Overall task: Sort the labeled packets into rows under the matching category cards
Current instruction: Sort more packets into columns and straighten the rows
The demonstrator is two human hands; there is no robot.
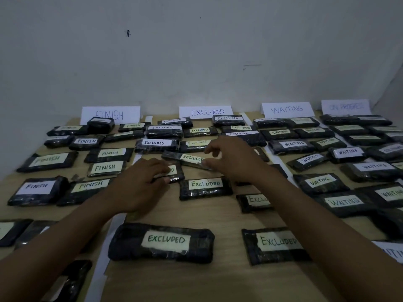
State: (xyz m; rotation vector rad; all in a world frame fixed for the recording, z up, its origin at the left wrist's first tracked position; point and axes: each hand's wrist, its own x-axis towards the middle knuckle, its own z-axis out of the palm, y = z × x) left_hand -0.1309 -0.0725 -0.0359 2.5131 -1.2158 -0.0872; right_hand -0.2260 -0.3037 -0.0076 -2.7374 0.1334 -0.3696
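Black wrapped packets with paper labels lie in columns on a wooden table (pixel 196 277). White cards stand at the back: FINISH (pixel 111 114), EXCLUDED (pixel 206 112), WAITING (pixel 286 109) and ON PROGRESS (pixel 346 106). My right hand (pixel 233 159) pinches the right end of a tilted EXCLUDED packet (pixel 185 159) in the middle column. My left hand (pixel 139 182) grips another EXCLUDED packet (pixel 175 174) just below it, covering most of its label. Larger EXCLUDED packets (pixel 161 243) lie nearer to me.
FINISH packets (pixel 104 167) fill the left column, WAITING packets (pixel 320 182) the right, with more under ON PROGRESS at the far right. White paper strips (pixel 109 236) divide the columns. A pale wall rises behind the cards. More packets sit at the front left edge.
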